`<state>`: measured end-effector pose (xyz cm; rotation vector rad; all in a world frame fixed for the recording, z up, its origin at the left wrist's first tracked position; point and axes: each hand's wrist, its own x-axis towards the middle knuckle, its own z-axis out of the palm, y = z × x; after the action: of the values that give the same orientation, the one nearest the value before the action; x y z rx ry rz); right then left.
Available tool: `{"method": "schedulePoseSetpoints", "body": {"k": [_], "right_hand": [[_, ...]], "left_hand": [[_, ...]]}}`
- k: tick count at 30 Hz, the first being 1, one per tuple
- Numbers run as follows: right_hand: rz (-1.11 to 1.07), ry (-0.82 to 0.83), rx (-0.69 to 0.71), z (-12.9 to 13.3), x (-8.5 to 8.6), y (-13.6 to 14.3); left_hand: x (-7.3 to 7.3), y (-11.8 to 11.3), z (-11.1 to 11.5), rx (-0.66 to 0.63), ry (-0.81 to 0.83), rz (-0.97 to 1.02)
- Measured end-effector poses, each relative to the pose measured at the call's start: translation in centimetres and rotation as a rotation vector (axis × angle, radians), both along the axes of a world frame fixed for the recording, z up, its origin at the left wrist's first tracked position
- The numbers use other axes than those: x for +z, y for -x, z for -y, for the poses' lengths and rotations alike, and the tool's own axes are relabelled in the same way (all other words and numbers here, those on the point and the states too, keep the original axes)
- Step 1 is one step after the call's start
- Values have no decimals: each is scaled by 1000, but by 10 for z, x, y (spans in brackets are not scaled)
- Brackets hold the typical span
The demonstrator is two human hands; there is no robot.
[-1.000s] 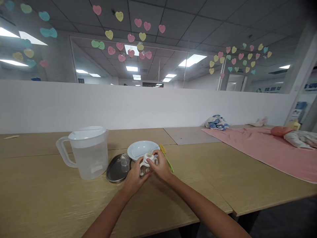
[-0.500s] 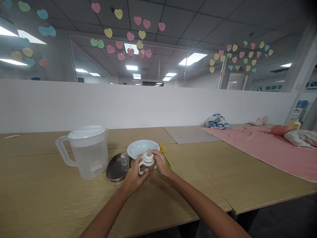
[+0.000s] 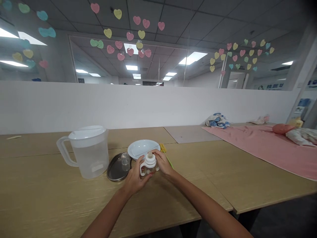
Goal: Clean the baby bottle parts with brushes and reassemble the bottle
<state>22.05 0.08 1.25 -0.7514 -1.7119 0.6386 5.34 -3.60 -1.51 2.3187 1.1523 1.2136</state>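
Between both hands is a baby bottle point(image 3: 150, 161) with a white collar, two white side handles and a clear teat on top, held nearly upright. My left hand point(image 3: 135, 177) is closed round its left side and lower part. Fingers of my right hand point(image 3: 162, 162) are closed on its right side near the collar; part of that grip is hidden behind the bottle. Just behind it sits a white bowl point(image 3: 138, 145). To the left, a round metal tray point(image 3: 115, 170) carries a clear plastic cap point(image 3: 125, 160).
A large lidded plastic jug point(image 3: 90, 153) stands left of the tray. A green-handled brush point(image 3: 169, 161) with a yellow head lies right of the bowl. Farther right are a pink cloth point(image 3: 260, 148), a crumpled blue-and-white cloth point(image 3: 218, 120) and a doll point(image 3: 283, 129). A white wall borders the wooden table.
Both hands keep their hold on the baby bottle, which has shifted very slightly to the right in view. The other things stay where they were on the table.
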Motion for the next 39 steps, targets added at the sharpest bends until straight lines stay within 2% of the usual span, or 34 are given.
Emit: {"method": "schedulePoseSetpoints", "body": {"k": [4, 8, 10, 15, 22, 25, 28, 30, 33, 35, 39], "right_hand": [[31, -77, -100, 3, -1, 1], [51, -242, -298, 4, -4, 0], [51, -342, -353, 6, -4, -2], [168, -583, -350, 15, 0, -3], [307, -713, -295, 21, -2, -1], [236, -661, -293, 22, -4, 1], [37, -501, -303, 21, -5, 2], [-40, -354, -230, 18, -5, 2], [-41, -170, -66, 15, -7, 1], [-18, -151, -57, 15, -6, 1], [84, -248, -147, 19, 1, 4]], "left_hand": [[-1, -3, -3, 19, -7, 11], [-2, -7, -5, 67, -33, 40], [-3, -7, -6, 77, -30, 55], [-4, -6, -7, 103, -17, 59], [-3, -5, -6, 84, -23, 30], [-3, -5, -5, 54, -13, 30], [-2, -7, -2, 24, -13, 33], [0, -8, 0, 1, -23, 34], [1, -9, 2, 4, -17, 45], [1, -9, 1, 35, -11, 55], [-3, -9, -1, 72, -33, 60]]}}
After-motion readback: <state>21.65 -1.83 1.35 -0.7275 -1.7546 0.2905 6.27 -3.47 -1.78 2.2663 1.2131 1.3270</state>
